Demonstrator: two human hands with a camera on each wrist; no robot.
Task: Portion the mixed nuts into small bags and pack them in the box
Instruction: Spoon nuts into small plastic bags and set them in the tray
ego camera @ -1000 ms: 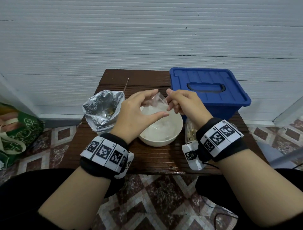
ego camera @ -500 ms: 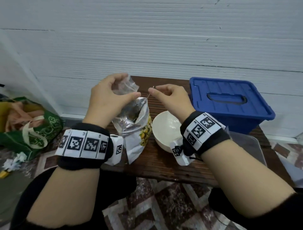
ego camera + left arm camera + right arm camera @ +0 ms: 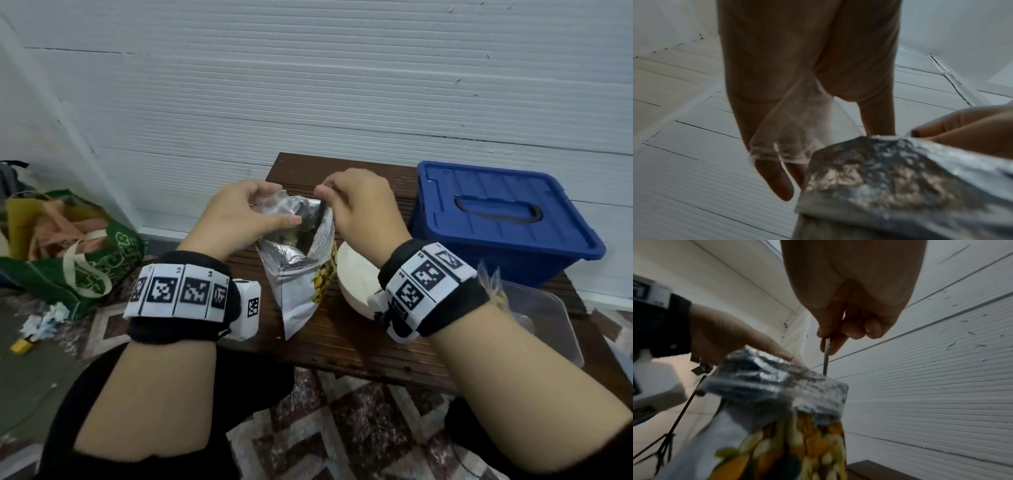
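My left hand (image 3: pixel 284 205) pinches a small clear bag (image 3: pixel 270 207) right over the mouth of the silver foil nut bag (image 3: pixel 298 284), which stands on the dark wooden table (image 3: pixel 342 346). In the left wrist view the clear bag (image 3: pixel 789 129) hangs between thumb and fingers beside the foil bag (image 3: pixel 890 178). My right hand (image 3: pixel 830 337) pinches a thin metal handle (image 3: pixel 826 356) that goes down into the foil bag (image 3: pixel 777 386); its lower end is hidden. The blue box (image 3: pixel 496 219) sits at the right with its lid on.
An empty white bowl (image 3: pixel 356 274) stands just right of the foil bag. A clear plastic container (image 3: pixel 541 315) with a filled small bag (image 3: pixel 491 284) lies at the table's right front. A green carrier bag (image 3: pixel 78 253) sits on the floor at left.
Both hands left the bowl and went left to the foil bag. The right hand took hold of the metal handle, and the left hand lowered the clear bag to the foil bag's mouth.
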